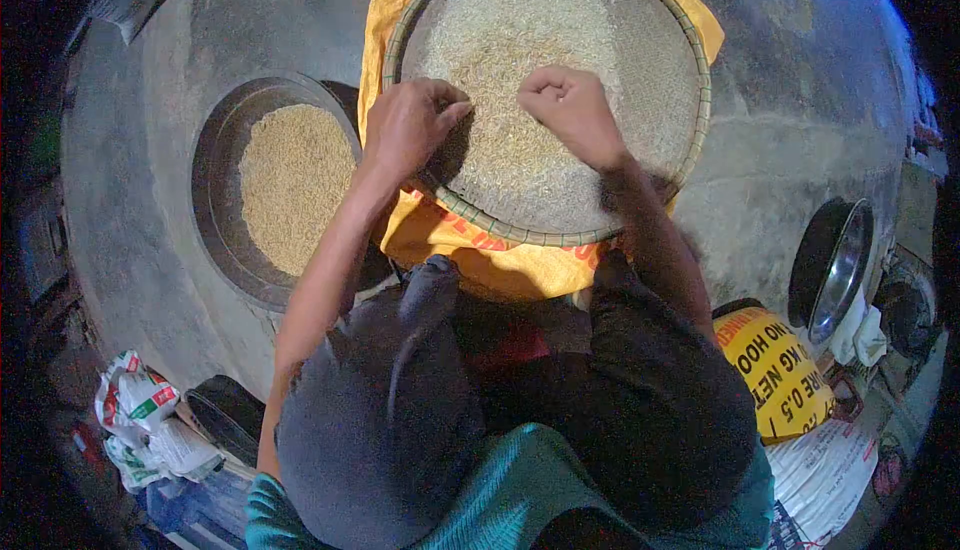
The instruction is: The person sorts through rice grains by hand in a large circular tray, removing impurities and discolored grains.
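A round woven winnowing tray (pixel 665 65) lies in front of me, bearing a spread of pale grain (pixel 525 25) with browner grain toward its middle. My left hand (pixel 410 125) hovers over the tray's left rim, thumb and fingers pinched together. Over the grain's right side is my right hand (pixel 575 110), its fingers curled in a pinch. Whatever either pinch holds is too small or hidden to make out. Beneath the tray spreads a yellow-orange sack (pixel 435 235) with red print.
To the left stands a wide dark basin (pixel 215 225) holding brownish grain (pixel 297 185). A shiny metal bowl (pixel 845 270) leans at the right, near a yellow printed sack (pixel 775 375) and a white sack (pixel 825 475). White plastic bags (pixel 150 420) lie at lower left beside a dark round container (pixel 225 415).
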A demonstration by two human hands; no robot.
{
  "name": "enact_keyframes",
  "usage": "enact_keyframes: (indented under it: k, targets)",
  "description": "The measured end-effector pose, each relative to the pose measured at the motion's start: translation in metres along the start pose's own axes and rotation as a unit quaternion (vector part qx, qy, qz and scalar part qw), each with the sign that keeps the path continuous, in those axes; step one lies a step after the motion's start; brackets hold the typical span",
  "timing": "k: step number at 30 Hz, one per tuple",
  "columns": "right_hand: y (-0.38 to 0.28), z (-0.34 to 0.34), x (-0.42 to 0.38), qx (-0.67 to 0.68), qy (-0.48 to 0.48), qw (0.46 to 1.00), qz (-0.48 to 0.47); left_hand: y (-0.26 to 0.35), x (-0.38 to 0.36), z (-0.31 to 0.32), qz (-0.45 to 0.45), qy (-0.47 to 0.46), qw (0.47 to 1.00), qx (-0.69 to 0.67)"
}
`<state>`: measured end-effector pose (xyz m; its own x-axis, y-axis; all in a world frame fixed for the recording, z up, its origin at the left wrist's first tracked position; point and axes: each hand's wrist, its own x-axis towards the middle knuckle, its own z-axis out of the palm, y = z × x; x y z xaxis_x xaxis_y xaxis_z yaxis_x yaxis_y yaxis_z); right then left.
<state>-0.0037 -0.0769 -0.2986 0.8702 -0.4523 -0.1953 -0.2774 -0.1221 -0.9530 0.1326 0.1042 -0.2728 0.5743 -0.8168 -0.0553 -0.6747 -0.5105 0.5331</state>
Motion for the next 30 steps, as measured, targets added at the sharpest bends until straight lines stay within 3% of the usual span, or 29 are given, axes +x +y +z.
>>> enact_keyframes:
  k: [2, 3, 5, 6, 8, 9, 11, 12, 14, 15, 17, 18, 20, 21, 23, 24, 26, 27, 30]
  targets:
    - [-0.004, 0.001, -0.003, -0.155, -0.013, 0.987, -0.048, 0.002, 0.002, -0.002, -0.104, -0.039, 0.982, -0.15]
    - [-0.007, 0.002, -0.005, -0.155, -0.013, 0.987, -0.048, 0.0, 0.002, -0.002, -0.104, -0.04, 0.982, -0.15]
    - [-0.012, 0.002, -0.008, -0.187, 0.008, 0.98, -0.07, -0.007, 0.004, -0.002, -0.134, -0.05, 0.921, -0.361]
    - [-0.011, 0.004, -0.008, -0.187, 0.008, 0.98, -0.07, -0.01, 0.006, -0.001, -0.133, -0.05, 0.922, -0.361]
    - [-0.004, 0.007, -0.008, -0.311, 0.013, 0.944, -0.109, -0.014, 0.007, 0.001, -0.143, -0.031, 0.862, -0.485]
    - [-0.001, 0.008, -0.008, -0.312, 0.013, 0.944, -0.109, -0.016, 0.007, 0.001, -0.143, -0.03, 0.862, -0.485]
    - [0.004, 0.01, -0.008, -0.322, 0.008, 0.939, -0.123, -0.015, 0.007, -0.005, -0.211, -0.055, 0.784, -0.581]
    - [0.005, 0.008, -0.006, -0.321, 0.007, 0.939, -0.123, -0.01, 0.006, -0.007, -0.212, -0.055, 0.784, -0.581]
    - [0.004, 0.0, -0.002, -0.179, -0.026, 0.981, -0.062, 0.003, 0.004, -0.013, -0.251, -0.027, 0.703, -0.665]
    - [0.001, -0.007, -0.002, -0.18, -0.026, 0.981, -0.062, 0.001, 0.004, -0.012, -0.252, -0.026, 0.702, -0.665]
    - [-0.003, -0.025, -0.001, 0.053, -0.031, 0.997, 0.043, -0.008, 0.006, -0.007, -0.232, -0.051, 0.701, -0.673]
    - [0.001, -0.031, -0.001, 0.053, -0.031, 0.997, 0.043, -0.013, 0.006, -0.004, -0.232, -0.05, 0.7, -0.673]
    - [0.006, -0.038, -0.003, 0.029, -0.03, 0.997, 0.059, -0.018, 0.007, -0.001, -0.181, -0.067, 0.779, -0.597]
    - [0.006, -0.037, -0.004, 0.029, -0.03, 0.997, 0.06, -0.014, 0.006, 0.0, -0.181, -0.067, 0.779, -0.597]
    - [0.004, -0.032, -0.012, -0.138, -0.023, 0.989, 0.048, 0.0, 0.002, 0.005, -0.179, -0.058, 0.857, -0.481]
    - [0.002, -0.028, -0.016, -0.138, -0.023, 0.989, 0.048, 0.005, 0.002, 0.009, -0.179, -0.058, 0.856, -0.481]
    - [0.001, -0.023, -0.021, -0.231, -0.007, 0.973, 0.001, 0.008, 0.001, 0.018, -0.158, -0.064, 0.913, -0.371]
    - [0.003, -0.023, -0.021, -0.23, -0.006, 0.973, 0.001, 0.003, 0.003, 0.025, -0.099, -0.057, 0.927, -0.359]
    - [0.012, -0.026, -0.015, -0.221, 0.014, 0.975, -0.014, 0.018, -0.005, 0.03, -0.061, -0.048, 0.965, -0.249]
